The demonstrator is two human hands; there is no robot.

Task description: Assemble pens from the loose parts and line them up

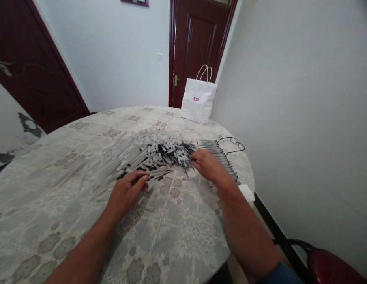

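Observation:
My left hand (130, 189) is over the front of a spread heap of pen parts, thumb and forefinger closed on what looks like a clear pen barrel (158, 172). On the heap's right edge, my right hand (208, 163) pinches with its fingertips among thin dark refills (188, 148); what lies between them is too small to make out. Loose clear barrels (115, 157) fan out at the left of the heap. White caps or plugs (165, 138) and small black pieces are mixed in its middle. A row of pens (220, 156) lies side by side, partly behind my right hand.
A pair of glasses (236, 144) rests beyond the row of pens. At the back of the round table stands a white paper bag (198, 100). Something white (247, 193) is at the right edge. The wall (304, 98) and a red chair (331, 266) are close on the right.

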